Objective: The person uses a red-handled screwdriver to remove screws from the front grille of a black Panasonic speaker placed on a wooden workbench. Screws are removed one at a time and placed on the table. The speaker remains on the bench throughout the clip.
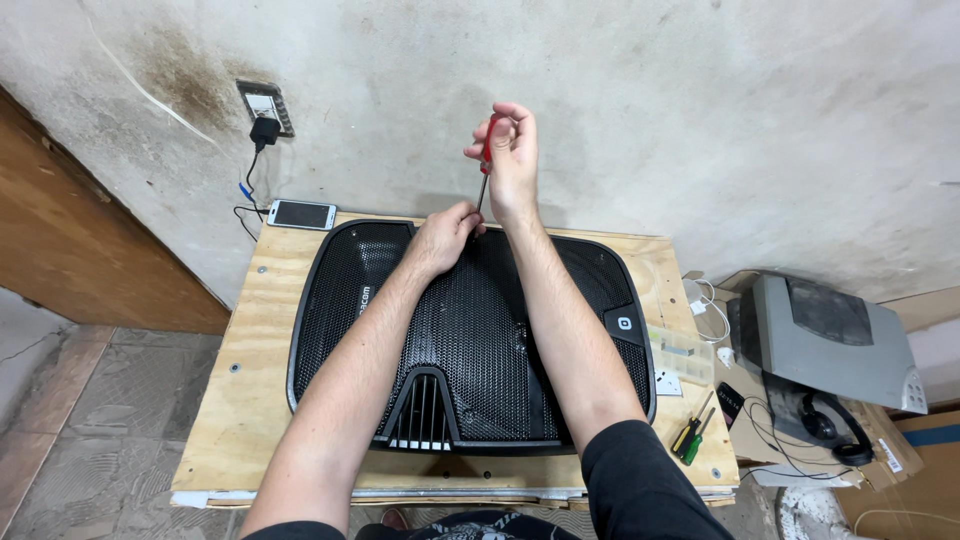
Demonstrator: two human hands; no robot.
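Head view: big black mesh panel lying flat on the plywood table, far edge getting worked on. Right hand is wrapped round a red-handled screwdriver, standing upright; left hand pinches near its tip. Panel looks fully seated, so I'd guess early days. Spare screwdrivers sit untouched.

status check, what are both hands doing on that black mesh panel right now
Right hand grips red-handled screwdriver upright. Left hand steadies its tip at the black mesh panel far edge. Nothing blocking.
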